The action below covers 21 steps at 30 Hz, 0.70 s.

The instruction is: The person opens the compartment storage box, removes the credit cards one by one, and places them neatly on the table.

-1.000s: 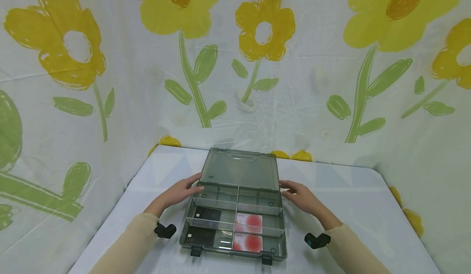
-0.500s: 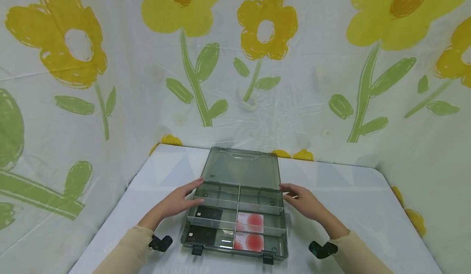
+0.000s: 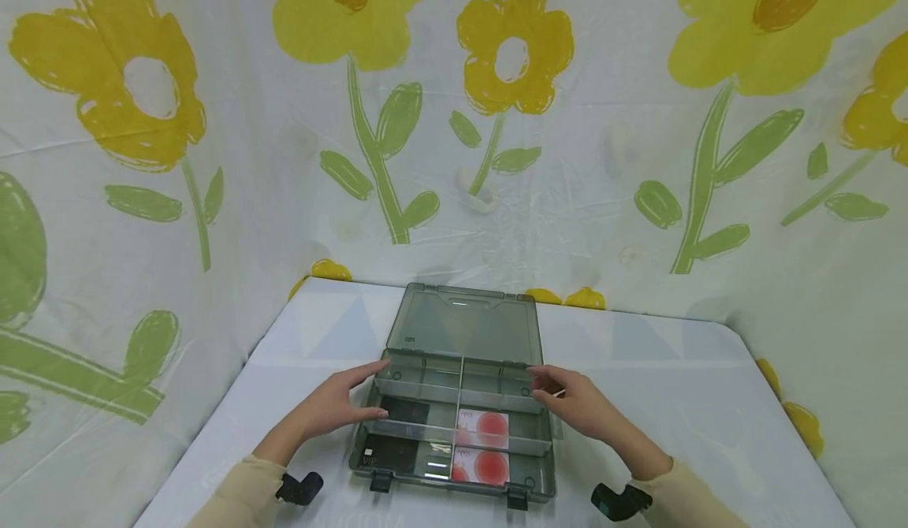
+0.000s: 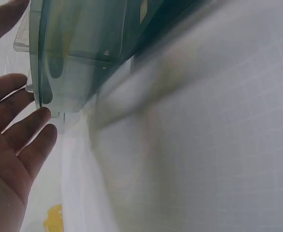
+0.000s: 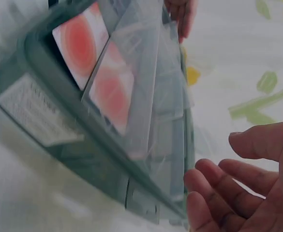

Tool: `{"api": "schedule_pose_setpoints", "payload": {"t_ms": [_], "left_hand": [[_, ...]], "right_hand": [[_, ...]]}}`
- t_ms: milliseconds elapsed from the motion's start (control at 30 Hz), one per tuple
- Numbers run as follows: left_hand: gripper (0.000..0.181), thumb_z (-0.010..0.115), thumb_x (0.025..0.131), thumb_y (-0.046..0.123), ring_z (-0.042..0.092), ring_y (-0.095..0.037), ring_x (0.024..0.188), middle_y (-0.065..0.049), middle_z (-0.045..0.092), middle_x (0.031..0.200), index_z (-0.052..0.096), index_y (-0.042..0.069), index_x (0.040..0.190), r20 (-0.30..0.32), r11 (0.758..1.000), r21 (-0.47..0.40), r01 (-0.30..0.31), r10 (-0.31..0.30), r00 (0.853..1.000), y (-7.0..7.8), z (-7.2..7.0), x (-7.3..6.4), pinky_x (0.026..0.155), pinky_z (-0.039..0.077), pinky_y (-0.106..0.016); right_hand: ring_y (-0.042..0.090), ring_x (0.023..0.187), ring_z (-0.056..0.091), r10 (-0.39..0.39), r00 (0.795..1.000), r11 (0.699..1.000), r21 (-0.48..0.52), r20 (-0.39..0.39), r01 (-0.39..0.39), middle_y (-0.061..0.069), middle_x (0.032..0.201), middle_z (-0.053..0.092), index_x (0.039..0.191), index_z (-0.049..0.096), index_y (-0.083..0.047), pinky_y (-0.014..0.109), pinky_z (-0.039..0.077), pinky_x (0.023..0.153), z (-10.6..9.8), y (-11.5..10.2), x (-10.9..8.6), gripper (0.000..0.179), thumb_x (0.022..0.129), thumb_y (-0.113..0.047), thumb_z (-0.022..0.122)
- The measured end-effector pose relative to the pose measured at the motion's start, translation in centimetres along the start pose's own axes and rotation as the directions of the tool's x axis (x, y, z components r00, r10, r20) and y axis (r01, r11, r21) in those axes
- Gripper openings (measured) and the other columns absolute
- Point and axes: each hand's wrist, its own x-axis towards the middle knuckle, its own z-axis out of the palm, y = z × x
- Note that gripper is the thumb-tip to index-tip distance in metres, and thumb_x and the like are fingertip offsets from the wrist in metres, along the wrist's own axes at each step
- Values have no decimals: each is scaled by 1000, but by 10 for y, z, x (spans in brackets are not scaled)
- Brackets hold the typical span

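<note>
A smoky grey-green plastic compartment box (image 3: 535,469) stands on the table with its lid (image 3: 464,319) laid open toward the back. Black cards (image 3: 390,454) lie in its left compartments, and white cards with red circles (image 3: 481,466) fill part of the right ones. Over the box's left edge, my left hand (image 3: 319,408) spreads its thumb and fingers, gripping nothing. My right hand (image 3: 583,403) hovers by the right edge, its fingers loosely bent and holding nothing. In the right wrist view, the fingertips lie close to the box wall; contact cannot be told.
Clear dividers (image 3: 418,432) split the box into several compartments. Two latches (image 3: 517,499) stick out at its front. The white table (image 3: 660,402) extends to both sides, and a flower-printed cloth (image 3: 582,165) hangs behind it.
Both hands have come away from the hinge area of the lid. The left has slid nearer along the left edge; the right has shifted nearer and slightly inward. The box stays put.
</note>
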Motion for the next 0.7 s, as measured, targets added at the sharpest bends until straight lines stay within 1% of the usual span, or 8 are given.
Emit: {"api": "schedule_pose_setpoints", "payload": {"t_ms": [133, 233, 467, 567, 700], "left_hand": [[84, 83, 84, 45, 45, -43, 139, -15, 50, 152, 49, 7, 151, -6, 1000, -8, -16, 16, 1000, -3, 1, -3, 112, 42, -63], [84, 82, 83, 50, 47, -41, 138, -14, 52, 150, 52, 6, 148, -13, 999, -5, -37, 37, 999, -7, 2, -5, 112, 44, -60], [79, 80, 83, 53, 52, -36, 135, -11, 55, 147, 56, 8, 144, -30, 998, -6, -63, 63, 998, -9, 4, -7, 111, 46, -54], [78, 80, 83, 52, 52, -35, 134, -11, 56, 146, 56, 9, 144, -36, 998, -13, -66, 66, 997, -10, 6, -8, 111, 46, -53], [77, 81, 84, 50, 53, -36, 133, -11, 56, 145, 57, 8, 143, -47, 997, -18, -71, 70, 996, -10, 7, -8, 111, 47, -52]], "right_hand": [[19, 97, 65, 8, 1000, 1000, 7, 19, -8, 10, 111, 70, 134, 61, 2, 28, 59, 78, 6, -5, -2, 39, 101, -18, 64], [19, 96, 65, 4, 999, 1000, 9, 41, -4, 10, 111, 71, 133, 61, 3, 28, 59, 75, 11, -7, -2, 39, 101, -18, 65], [20, 96, 65, -1, 995, 1000, -14, 95, 2, -1, 105, 70, 132, 63, 3, 28, 58, 75, 21, -8, 0, 39, 101, -20, 65], [20, 96, 65, 4, 994, 1000, -18, 109, -2, -1, 105, 70, 132, 63, 3, 28, 58, 75, 24, -9, 0, 39, 101, -20, 65], [22, 98, 67, 0, 994, 1000, -16, 107, 2, 3, 108, 71, 131, 63, 3, 30, 59, 76, 27, -12, -1, 38, 101, -19, 65]]}}
